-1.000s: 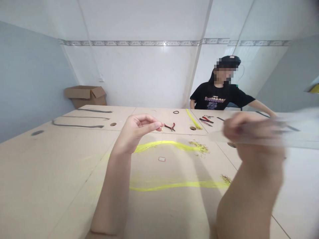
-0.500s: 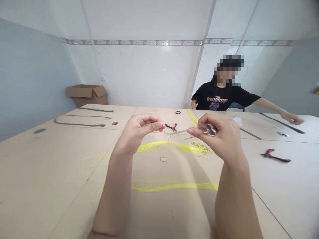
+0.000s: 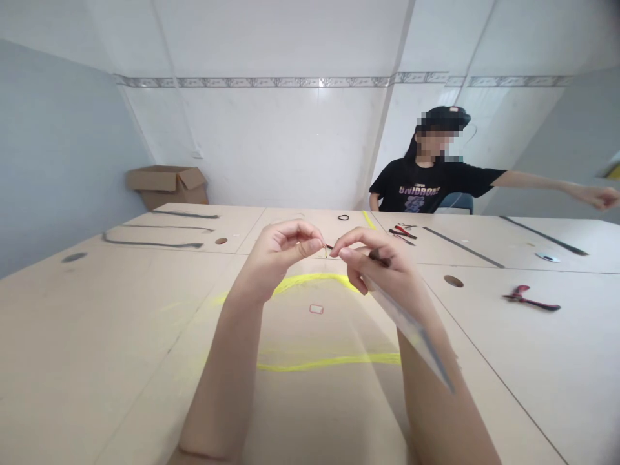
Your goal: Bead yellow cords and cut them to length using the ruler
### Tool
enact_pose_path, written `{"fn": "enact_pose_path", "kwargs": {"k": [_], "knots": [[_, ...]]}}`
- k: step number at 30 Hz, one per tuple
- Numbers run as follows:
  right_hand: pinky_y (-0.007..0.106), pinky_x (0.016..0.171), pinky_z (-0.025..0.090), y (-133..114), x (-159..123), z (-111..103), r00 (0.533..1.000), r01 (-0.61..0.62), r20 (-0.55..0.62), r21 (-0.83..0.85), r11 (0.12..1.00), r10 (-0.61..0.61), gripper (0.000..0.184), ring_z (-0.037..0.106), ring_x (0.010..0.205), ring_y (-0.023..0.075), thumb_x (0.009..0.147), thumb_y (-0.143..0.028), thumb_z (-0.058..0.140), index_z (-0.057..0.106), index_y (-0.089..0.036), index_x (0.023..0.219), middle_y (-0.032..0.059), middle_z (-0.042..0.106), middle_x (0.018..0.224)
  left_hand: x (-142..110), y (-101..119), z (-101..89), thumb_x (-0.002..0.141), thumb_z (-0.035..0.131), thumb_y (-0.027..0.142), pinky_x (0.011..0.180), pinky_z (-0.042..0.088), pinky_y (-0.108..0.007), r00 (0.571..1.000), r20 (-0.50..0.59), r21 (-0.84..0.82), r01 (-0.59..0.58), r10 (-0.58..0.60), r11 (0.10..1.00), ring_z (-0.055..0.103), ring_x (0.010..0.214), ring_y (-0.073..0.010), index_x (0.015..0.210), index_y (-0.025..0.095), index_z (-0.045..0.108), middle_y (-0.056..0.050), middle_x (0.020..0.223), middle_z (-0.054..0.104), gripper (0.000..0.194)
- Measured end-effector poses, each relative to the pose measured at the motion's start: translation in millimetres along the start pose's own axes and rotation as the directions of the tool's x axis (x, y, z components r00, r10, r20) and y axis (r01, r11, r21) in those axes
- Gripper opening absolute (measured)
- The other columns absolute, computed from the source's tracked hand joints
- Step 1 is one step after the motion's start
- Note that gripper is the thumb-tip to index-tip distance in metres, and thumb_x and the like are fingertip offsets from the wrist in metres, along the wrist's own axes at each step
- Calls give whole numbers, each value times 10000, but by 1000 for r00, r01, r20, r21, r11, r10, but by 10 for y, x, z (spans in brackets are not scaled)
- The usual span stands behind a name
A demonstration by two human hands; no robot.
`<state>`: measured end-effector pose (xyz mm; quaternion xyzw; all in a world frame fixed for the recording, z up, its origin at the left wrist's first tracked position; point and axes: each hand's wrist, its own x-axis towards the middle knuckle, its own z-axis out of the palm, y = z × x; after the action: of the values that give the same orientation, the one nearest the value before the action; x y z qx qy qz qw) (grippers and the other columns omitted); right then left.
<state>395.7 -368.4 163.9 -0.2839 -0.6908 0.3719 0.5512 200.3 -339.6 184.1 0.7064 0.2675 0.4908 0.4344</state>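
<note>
My left hand is closed in a pinch on the end of a thin yellow wire. Just right of it, my right hand has thumb and forefinger brought near that wire end; whether they touch it is unclear. A clear ruler is held in my right hand and slants back along the forearm. Something dark, too hidden to name, also sits in that hand. Below both hands a yellow wire bundle arches across the table, its right end covered by my right hand.
Another stretch of yellow wire lies nearer me, beyond a small red-edged label. Red-handled pliers rest at right. Grey cables lie far left, a cardboard box behind. Across the table a person stretches an arm rightward.
The ruler has swung from pointing left toward the wire end to slanting back over my right forearm. My right hand has moved left, closer to my left. The other person's arm reaches farther right.
</note>
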Motion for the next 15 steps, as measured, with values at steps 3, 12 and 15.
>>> {"fn": "enact_pose_path", "kwargs": {"k": [3, 12, 15], "knots": [[234, 438, 258, -5, 4, 30, 999, -39, -8, -25, 999, 39, 211, 411, 417, 74, 933, -400, 672, 666, -193, 894, -70, 453, 500, 7, -21, 4, 829, 786, 378, 744, 482, -248, 999, 13, -26, -28, 29, 999, 601, 786, -139, 781, 187, 711, -23, 805, 669, 211], [252, 445, 208, 22, 6, 59, 998, -60, 17, -45, 997, 60, 222, 373, 409, 78, 928, -422, 681, 681, -203, 893, -68, 425, 484, 18, -39, 13, 851, 773, 298, 755, 504, -240, 996, 72, -88, -41, 47, 995, 632, 805, -137, 796, 187, 709, -14, 786, 670, 139], [248, 446, 226, 50, 17, 61, 998, -63, 31, 11, 998, 62, 242, 378, 423, 71, 924, -424, 685, 678, -196, 844, -55, 464, 523, 9, -31, 11, 850, 776, 318, 753, 505, -252, 995, 92, -87, -40, 48, 995, 637, 791, -143, 799, 185, 711, -15, 758, 670, 157]]}}
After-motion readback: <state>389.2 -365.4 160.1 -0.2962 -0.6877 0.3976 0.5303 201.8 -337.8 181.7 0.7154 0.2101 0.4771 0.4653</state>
